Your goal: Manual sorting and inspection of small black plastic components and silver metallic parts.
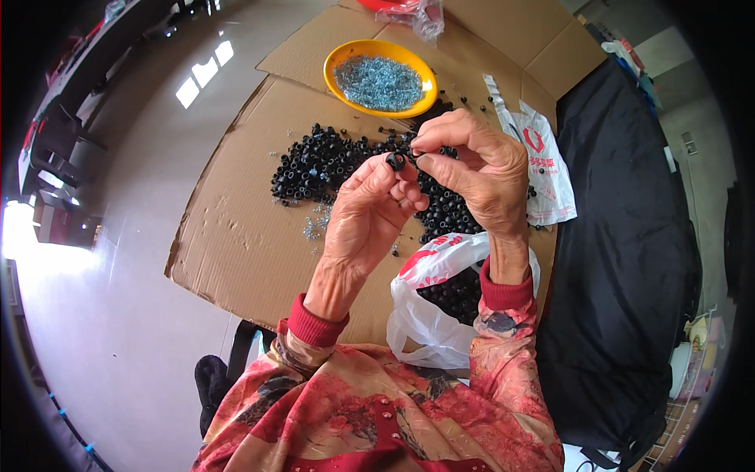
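Note:
Between the fingertips of my left hand (362,208) is a small black hollow cap (395,161), its round opening turned upward. Close beside it, my right hand (491,169) pinches thumb and forefinger together; what lies in that pinch is too small to make out. Both hands are raised over a spread pile of similar black caps (314,161) on the cardboard sheet (228,212). Beyond the hands stands a yellow dish (331,61) holding many small clear bluish pieces (377,82). A few such pieces lie loose near the pile.
An open white plastic bag (425,324) with black caps inside stands by my right forearm. A flattened white bag (546,149) lies to the right. Black fabric (613,259) borders the cardboard's right side. A red container (385,5) sits at the far edge.

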Motion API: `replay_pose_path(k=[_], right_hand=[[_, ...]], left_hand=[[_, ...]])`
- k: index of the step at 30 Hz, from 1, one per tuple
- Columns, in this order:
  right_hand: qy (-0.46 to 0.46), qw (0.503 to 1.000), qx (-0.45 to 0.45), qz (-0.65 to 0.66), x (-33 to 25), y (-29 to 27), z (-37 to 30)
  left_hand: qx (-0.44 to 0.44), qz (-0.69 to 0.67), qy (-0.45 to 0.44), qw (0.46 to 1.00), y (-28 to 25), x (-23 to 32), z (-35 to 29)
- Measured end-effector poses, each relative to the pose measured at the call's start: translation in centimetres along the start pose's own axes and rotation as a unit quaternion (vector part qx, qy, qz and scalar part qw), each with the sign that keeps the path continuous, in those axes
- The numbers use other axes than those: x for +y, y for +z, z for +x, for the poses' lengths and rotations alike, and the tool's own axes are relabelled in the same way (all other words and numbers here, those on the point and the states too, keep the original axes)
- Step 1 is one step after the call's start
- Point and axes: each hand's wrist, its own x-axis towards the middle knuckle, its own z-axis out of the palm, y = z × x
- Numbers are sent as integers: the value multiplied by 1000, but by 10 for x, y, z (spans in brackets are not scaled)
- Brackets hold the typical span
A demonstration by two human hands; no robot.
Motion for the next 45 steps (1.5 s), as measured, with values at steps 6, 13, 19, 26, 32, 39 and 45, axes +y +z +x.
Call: replay_pose_path(k=[6,13,19,26,32,39,45], right_hand=[[-13,998,-19,-59,-11,6,6],[-47,989,-62,-123,-11,4,8],[-41,980,-101,-165,-18,-1,14],[-30,978,-131,-157,-21,-3,15],[-55,976,-124,-172,-22,-5,14],[-75,967,-131,-206,-31,-4,15],[-37,983,-127,-129,-22,-8,15]], left_hand=[[6,-3,-3,1000,-2,0,-3],[6,-1,-2,1000,-2,-1,-3],[-14,21,-3,1000,-5,-1,-2],[-6,17,3,1000,-5,-1,-2],[-12,43,-4,999,-2,-1,-4],[-7,81,27,996,0,-2,-5],[-9,59,20,998,0,-2,-4]])
